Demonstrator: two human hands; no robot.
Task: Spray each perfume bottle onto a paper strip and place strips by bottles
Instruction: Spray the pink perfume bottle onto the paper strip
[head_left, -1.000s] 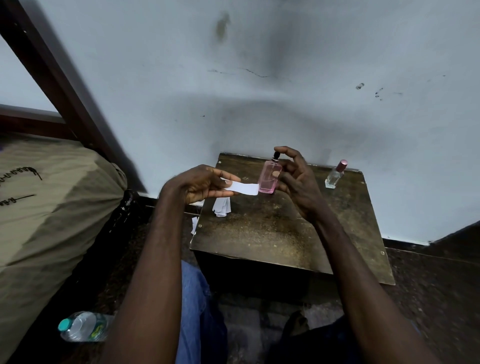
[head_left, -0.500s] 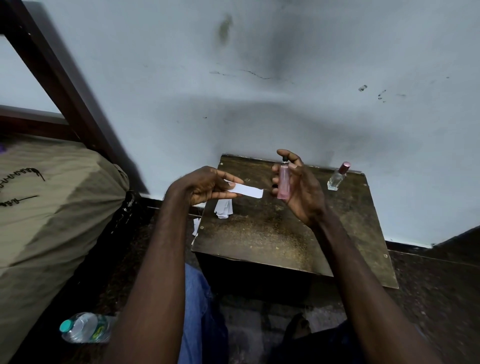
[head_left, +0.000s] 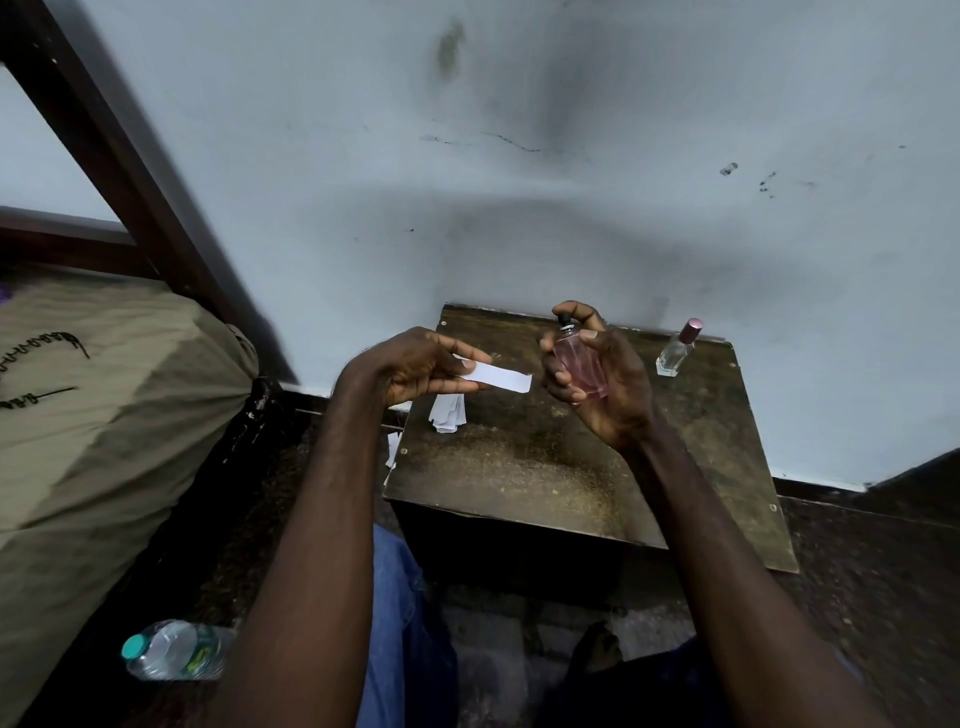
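Wall (head_left: 571, 156): pale, stained, behind everything.
Olive bag (head_left: 104, 415) at left. It carries black script, not legible.
Small dark table (head_left: 519, 467) at centre, against the wall.
Water bottle (head_left: 171, 649) with a teal cap lies on the floor at lower left. Its label is blurred and unreadable.

Left hand (head_left: 410, 366) is over the table's left edge, with thumb and fingers pinching one end of a white strip (head_left: 501, 378). The strip's free end points right toward the pink bottle (head_left: 579, 366), close to it but not touching.
Right hand (head_left: 608, 384) is raised over the table's far middle, fingers and thumb wrapped round the pink bottle. The bottle is roughly upright and off the table, with the forefinger curled over its black sprayer. Any print on the glass cannot be made out.

Clear bottle (head_left: 678, 349) with a pink cap stands at the table's far right, apart from both hands. Any writing on it is too small to read.
Pile of strips (head_left: 447, 413) lies on the table near its left edge, just below the left hand.
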